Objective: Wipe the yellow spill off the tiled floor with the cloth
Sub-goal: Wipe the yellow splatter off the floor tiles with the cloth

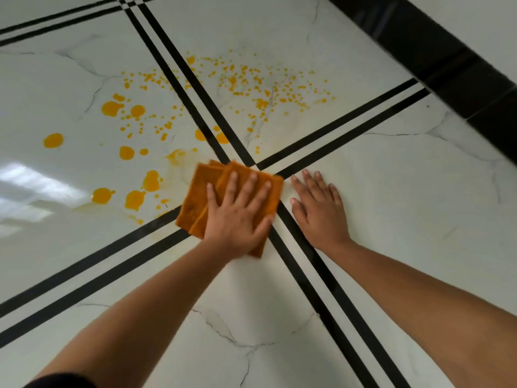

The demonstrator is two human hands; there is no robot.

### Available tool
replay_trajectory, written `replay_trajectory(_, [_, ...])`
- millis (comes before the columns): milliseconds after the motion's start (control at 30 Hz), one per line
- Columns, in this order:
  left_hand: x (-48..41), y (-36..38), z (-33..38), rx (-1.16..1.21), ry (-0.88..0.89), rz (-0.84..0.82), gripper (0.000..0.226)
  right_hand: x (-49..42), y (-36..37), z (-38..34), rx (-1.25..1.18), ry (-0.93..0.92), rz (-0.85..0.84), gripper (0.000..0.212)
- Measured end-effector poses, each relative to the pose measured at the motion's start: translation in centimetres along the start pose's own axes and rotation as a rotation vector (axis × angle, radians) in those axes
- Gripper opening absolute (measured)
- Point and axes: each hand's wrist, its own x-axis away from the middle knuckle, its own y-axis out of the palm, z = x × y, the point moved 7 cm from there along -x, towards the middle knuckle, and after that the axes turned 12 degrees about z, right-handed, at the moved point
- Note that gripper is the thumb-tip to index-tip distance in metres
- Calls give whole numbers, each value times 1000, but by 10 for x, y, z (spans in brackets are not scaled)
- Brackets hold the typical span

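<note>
White tiled floor (391,197), spattered with yellow spill (112,108); only faint smears by the cloth (195,197) are judged wiped, most is left. The folded cloth is pressed at the spill's near edge under the flat left hand (237,217); right hand (319,211) laid flat on tile.

We had one view, worn on the head, and it looked forward and steeply down at the tiled floor (391,191). The stripe crossing (261,165) lay just above the frame's middle, so near us that the left hand (237,217) and the right hand (319,208) rested at it. Nearer than the crossing, both forearms (156,298) ran in from the bottom edge; beyond it to the right, the lens reached the dark skirting (461,79). The stripes ran diagonally away from the crossing.
</note>
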Motion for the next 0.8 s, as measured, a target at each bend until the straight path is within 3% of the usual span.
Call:
replay_trajectory(67, [12,1,5,-26,176,-54,65,0,0,0,9,-3,2,51])
replay_trajectory(100, [3,0,-2,-29,181,-61,65,0,0,0,6,0,0,51])
replay_trajectory(233, [-25,-5,-31,-1,-189,-5,66,0,1,0,16,-2,-7,50])
replay_trajectory(267, [-20,-5,-23,-5,-165,4,66,0,0,-1,12,0,-11,50])
replay_trajectory(400, [16,0,8,-34,209,-66,63,0,-3,-2,-2,1,-28,50])
replay_trajectory(433, [9,-1,1,-31,195,-59,63,-1,-3,-3,0,3,-32,50])
replay_trajectory(567, [-23,-6,-22,17,-152,-17,65,2,-3,-1,-5,4,-28,50])
replay_trajectory(733, [40,-5,-10,-10,187,-149,64,1,-3,0,11,2,-37,51])
replay_trajectory(800, [34,-9,-32,-12,112,-159,63,2,-5,-7,41,0,-56,53])
